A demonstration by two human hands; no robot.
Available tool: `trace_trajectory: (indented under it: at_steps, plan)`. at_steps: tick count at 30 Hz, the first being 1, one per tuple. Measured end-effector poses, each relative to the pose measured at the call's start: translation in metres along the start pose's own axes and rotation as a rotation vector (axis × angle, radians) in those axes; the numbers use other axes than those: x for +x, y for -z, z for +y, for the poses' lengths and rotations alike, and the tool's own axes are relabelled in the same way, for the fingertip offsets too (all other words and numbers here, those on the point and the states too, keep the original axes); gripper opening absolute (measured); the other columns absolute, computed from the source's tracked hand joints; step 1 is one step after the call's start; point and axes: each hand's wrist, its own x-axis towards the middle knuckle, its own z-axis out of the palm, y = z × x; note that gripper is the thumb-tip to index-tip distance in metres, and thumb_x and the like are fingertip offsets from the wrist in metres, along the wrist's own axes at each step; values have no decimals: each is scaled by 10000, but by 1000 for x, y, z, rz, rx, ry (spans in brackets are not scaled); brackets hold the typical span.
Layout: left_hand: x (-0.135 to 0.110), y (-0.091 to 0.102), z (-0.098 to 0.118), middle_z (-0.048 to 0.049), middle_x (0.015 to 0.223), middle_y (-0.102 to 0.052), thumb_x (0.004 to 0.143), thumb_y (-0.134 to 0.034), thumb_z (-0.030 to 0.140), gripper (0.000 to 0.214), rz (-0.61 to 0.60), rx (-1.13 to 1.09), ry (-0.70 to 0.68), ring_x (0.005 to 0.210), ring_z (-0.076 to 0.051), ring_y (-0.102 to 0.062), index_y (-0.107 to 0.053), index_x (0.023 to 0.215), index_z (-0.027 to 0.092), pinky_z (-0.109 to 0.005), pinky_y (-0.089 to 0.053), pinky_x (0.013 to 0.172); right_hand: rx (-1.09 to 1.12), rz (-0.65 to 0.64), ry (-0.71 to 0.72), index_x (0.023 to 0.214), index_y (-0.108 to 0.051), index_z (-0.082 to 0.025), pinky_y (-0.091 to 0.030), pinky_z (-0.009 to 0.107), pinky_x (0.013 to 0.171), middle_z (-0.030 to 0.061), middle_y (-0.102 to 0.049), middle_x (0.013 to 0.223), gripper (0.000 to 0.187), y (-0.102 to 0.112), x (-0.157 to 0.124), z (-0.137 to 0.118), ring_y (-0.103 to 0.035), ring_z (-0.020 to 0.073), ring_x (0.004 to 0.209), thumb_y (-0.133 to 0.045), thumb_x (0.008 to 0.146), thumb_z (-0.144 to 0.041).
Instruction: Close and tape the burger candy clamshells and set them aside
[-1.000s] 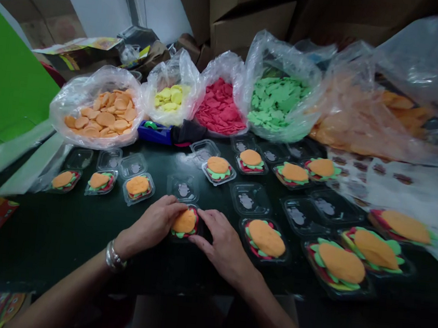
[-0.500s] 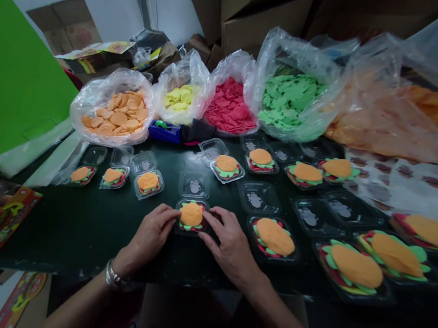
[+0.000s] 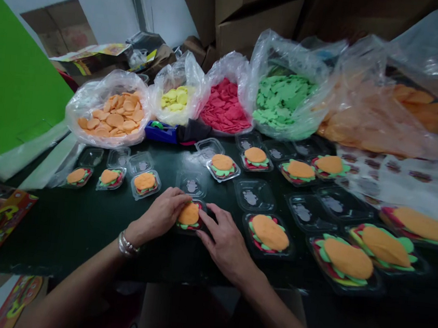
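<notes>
A small toy burger [image 3: 189,214], with an orange bun over green and red foam layers, sits in an open clear plastic container in front of me. My left hand [image 3: 166,209] has its bunched fingers and thumb at the bun's upper left edge, partly covering it. From the other side, my right hand [image 3: 224,237] reaches in with its fingers spread. Its index finger touches the bun's right edge, and the thumb lies near the container's front right corner. The container's clear lid [image 3: 191,183] stands open behind the burger.
Several more toy burgers in open containers flank it, including a larger one [image 3: 270,233] to the right. Behind them stand plastic bags of orange discs [image 3: 116,119], yellow pieces [image 3: 174,98], red pieces [image 3: 227,107] and green pieces [image 3: 284,98]. A blue tape dispenser [image 3: 161,133] sits before them.
My left hand has moved up and over the bun's upper left edge, its fingers now covering more of it. The right hand stays beside the burger. The view has shifted slightly.
</notes>
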Motion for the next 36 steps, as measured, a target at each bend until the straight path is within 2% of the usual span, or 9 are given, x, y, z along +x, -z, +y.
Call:
trace_trajectory:
  at_steps: [7,10,13,15,18,23,29,33,36]
  plan:
    - [7,8,4,-71,872,-573,916,-361,122,314,-174,163,7,794,-174,-532,-663,997,144,-291,-458,734,-4,14,-12,1251,-564,-133,-482,475,948,177,-527,1272,430,-4,0,0,-516,299,1133,-603,824,-165]
    - [5,15,5,-65,859,-578,914,-364,129,310,-219,123,-2,770,-166,-543,-668,972,145,-287,-451,725,2,23,-7,1251,-562,-138,-477,471,954,173,-526,1269,426,-5,-1,1,-515,295,1134,-599,828,-171]
    - [-1,21,3,-60,970,-604,907,-474,263,259,-225,-42,13,864,-174,-568,-638,1089,178,-295,-455,793,2,12,-1,1249,-564,-130,-482,475,942,179,-526,1270,416,-5,-1,1,-515,301,1129,-591,837,-180]
    - [-5,22,1,-62,1041,-589,844,-590,366,360,-231,-91,12,917,-189,-560,-603,1165,204,-315,-456,829,1,5,-5,1244,-567,-126,-485,486,933,182,-526,1272,411,-5,-1,0,-517,307,1125,-590,838,-185]
    - [-8,18,-1,-59,1028,-576,782,-666,400,425,-206,-85,11,920,-197,-541,-601,1159,215,-337,-453,837,1,8,-9,1248,-563,-130,-480,491,938,181,-525,1275,412,-4,0,1,-516,306,1131,-583,840,-182]
    - [-8,4,-3,-34,934,-583,772,-692,278,289,-102,-65,46,874,-188,-535,-620,1039,192,-329,-461,800,-1,-3,-12,1250,-562,-126,-479,492,937,186,-520,1280,411,-4,0,1,-516,310,1133,-580,842,-181]
    - [-17,-10,0,-66,1048,-579,821,-624,211,283,-25,104,-14,952,-214,-520,-570,1098,203,-373,-474,843,78,4,-11,1290,-504,-166,-464,489,965,157,-511,1293,440,-4,-3,4,-502,286,1156,-565,855,-191]
    - [-26,-6,3,-68,1042,-607,834,-619,265,366,-30,59,28,937,-210,-556,-516,1179,203,-375,-487,849,155,46,-21,1364,-378,-160,-425,471,1028,149,-497,1311,569,-2,-2,7,-464,267,1216,-594,839,-204]
    - [-20,8,6,-68,1069,-615,857,-585,318,342,-4,20,36,960,-204,-573,-519,1173,205,-360,-488,861,147,43,-41,1335,-408,-167,-419,466,1036,149,-483,1323,560,-1,-1,7,-451,271,1231,-619,819,-204]
